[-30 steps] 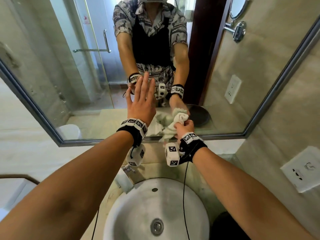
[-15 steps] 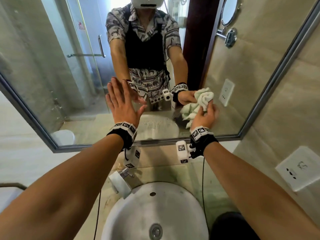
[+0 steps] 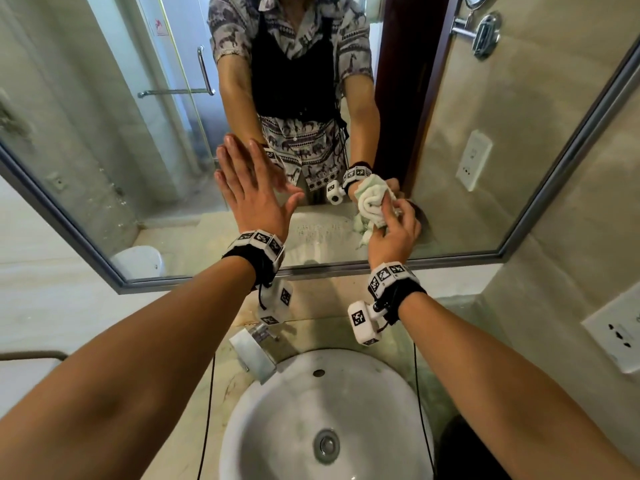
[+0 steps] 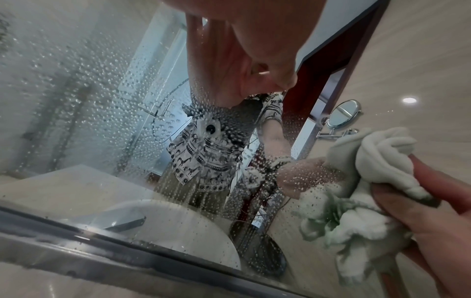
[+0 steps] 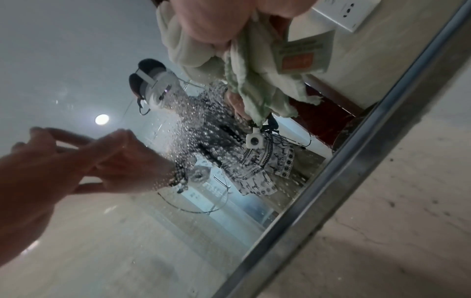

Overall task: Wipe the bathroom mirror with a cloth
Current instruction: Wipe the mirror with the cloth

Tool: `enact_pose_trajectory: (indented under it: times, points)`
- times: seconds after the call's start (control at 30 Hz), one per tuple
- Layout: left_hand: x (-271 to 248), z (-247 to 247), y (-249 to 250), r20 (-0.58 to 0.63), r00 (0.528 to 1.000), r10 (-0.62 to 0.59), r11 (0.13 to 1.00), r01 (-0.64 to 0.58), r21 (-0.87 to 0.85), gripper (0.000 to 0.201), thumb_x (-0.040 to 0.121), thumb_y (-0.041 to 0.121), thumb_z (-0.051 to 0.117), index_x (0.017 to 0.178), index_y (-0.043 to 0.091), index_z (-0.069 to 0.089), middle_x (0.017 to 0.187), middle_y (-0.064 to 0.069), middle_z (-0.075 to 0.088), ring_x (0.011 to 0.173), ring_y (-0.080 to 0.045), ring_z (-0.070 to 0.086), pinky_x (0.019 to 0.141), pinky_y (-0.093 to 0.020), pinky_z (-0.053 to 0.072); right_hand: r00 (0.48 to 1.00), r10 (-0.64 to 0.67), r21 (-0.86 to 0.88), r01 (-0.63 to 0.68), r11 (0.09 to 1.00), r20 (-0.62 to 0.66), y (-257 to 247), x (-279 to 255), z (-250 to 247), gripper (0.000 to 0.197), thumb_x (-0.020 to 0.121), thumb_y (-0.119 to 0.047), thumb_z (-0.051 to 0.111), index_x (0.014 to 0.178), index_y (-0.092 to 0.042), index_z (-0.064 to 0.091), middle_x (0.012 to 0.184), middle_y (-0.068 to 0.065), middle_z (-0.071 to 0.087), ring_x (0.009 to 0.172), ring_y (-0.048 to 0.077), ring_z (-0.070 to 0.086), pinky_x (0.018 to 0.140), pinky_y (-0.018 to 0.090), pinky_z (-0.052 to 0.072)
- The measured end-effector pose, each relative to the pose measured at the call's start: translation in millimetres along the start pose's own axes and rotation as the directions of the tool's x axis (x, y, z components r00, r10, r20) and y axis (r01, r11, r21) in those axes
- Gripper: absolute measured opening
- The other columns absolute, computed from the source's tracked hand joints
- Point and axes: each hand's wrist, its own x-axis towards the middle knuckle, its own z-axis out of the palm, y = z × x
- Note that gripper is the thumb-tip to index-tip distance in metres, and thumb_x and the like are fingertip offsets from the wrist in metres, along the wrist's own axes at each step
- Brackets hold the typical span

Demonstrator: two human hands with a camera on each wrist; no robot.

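Below both your forearms sits the round white ceramic basin (image 3: 325, 403), with the boxy chrome tap (image 3: 254, 349) just under your left wrist and a white wall socket plate (image 3: 614, 336) well out to the right of your right arm. Each wrist carries a black strap set with black-and-white marker tiles and a small white camera block. Your left hand (image 3: 251, 188) is spread wide, fingers straight and together, thumb out to the right, the palm laid flat on the glass of the large metal-framed bathroom mirror (image 3: 104, 140); it holds nothing. Just to its right, your right hand (image 3: 394, 233) has its fingers curled round a bunched pale green-white terry cloth (image 3: 372, 202), pressing the wad against the lower part of the glass, a little above the mirror's grey bottom frame rail (image 3: 346, 265). From the left wrist the cloth (image 4: 367, 181) shows as a twisted bundle squeezed between thumb and fingers, meeting its own reflection. Fine water droplets (image 4: 142, 125) speckle the glass between and around your two hands, thickest near your left palm. From the right wrist the cloth (image 5: 203, 50) hangs loose below the curled fingers, a printed label showing on it. Beyond your hands the mirror reflects a round chrome shaving mirror (image 3: 479, 1), up and right of the right hand.
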Motion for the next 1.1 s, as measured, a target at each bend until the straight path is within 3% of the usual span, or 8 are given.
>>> enact_pose_trajectory:
  times: [0.2,0.37,0.6,0.73,0.87,0.97,1.1]
  points:
    - [-0.9,1.8,0.2,-0.016,1.0,0.008,1.0,-0.008,0.009,0.119,0.076,0.083,0.05,0.157,0.006,0.008,0.159,-0.031,0.002,0.149,-0.047,0.001,0.12,-0.059,0.008,0.973,-0.16,-0.038,0.168,0.985,0.168,8.6,-19.4,3.7,0.065,0.077,0.006,0.068,0.131,-0.029,0.057,0.134,-0.001,0.051,0.121,0.025,0.041,0.108,0.03,0.037]
    - [-1.1,3.0,-1.1,-0.023,1.0,0.009,1.0,-0.008,0.018,0.118,0.077,0.084,0.048,0.157,0.006,0.011,0.159,-0.031,0.004,0.149,-0.046,0.003,0.12,-0.058,0.007,0.928,-0.248,-0.128,0.292,0.948,0.279,15.7,-22.2,3.5,0.07,0.074,0.006,0.067,0.13,-0.035,0.057,0.132,-0.005,0.053,0.119,0.024,0.04,0.097,0.029,0.044]
    - [-1.4,4.1,-0.9,-0.039,0.999,0.005,1.0,-0.004,0.024,0.117,0.077,0.083,0.05,0.157,0.006,0.012,0.16,-0.031,0.005,0.149,-0.046,0.004,0.121,-0.057,0.006,0.802,-0.426,-0.183,0.534,0.826,0.419,21.6,-21.3,2.1,0.07,0.072,0.006,0.071,0.129,-0.032,0.059,0.128,-0.003,0.058,0.11,0.023,0.038,0.078,0.031,0.051]
    - [-1.6,3.3,-1.0,-0.039,0.999,0.01,1.0,-0.009,0.027,0.118,0.076,0.083,0.052,0.156,0.005,0.014,0.159,-0.031,0.005,0.148,-0.046,0.004,0.121,-0.057,0.005,0.723,-0.46,-0.201,0.624,0.755,0.516,26.8,-21.2,5.1,0.065,0.074,0.0,0.069,0.13,-0.031,0.059,0.127,-0.002,0.058,0.112,0.022,0.038,0.076,0.033,0.053]
    - [-2.5,3.1,-1.3,-0.04,0.999,0.008,1.0,-0.007,0.018,0.117,0.077,0.084,0.049,0.156,0.005,0.015,0.159,-0.031,0.007,0.148,-0.046,0.005,0.121,-0.057,0.006,0.574,-0.43,-0.157,0.707,0.689,0.697,45.3,-39.5,14.8,0.07,0.071,0.0,0.073,0.129,-0.034,0.056,0.129,-0.002,0.056,0.108,0.029,0.049,0.064,0.043,0.058]
    - [-0.5,4.0,-4.5,-0.045,0.999,0.018,0.999,-0.016,0.028,0.116,0.077,0.084,0.048,0.156,0.004,0.016,0.159,-0.032,0.007,0.148,-0.047,0.005,0.12,-0.058,0.007,0.592,-0.39,-0.166,0.673,0.721,0.705,55.7,-54.1,21.6,0.074,0.067,0.005,0.075,0.126,-0.036,0.059,0.129,-0.005,0.057,0.107,0.028,0.048,0.06,0.041,0.058]
    - [-2.4,1.9,-2.5,-0.027,0.999,0.027,0.999,-0.026,0.031,0.117,0.077,0.084,0.048,0.156,0.004,0.016,0.159,-0.032,0.006,0.148,-0.047,0.005,0.121,-0.057,0.006,0.588,-0.38,-0.148,0.657,0.739,0.714,55.9,-53.9,21.3,0.071,0.067,0.006,0.074,0.124,-0.035,0.061,0.129,-0.004,0.058,0.107,0.026,0.046,0.066,0.038,0.058]
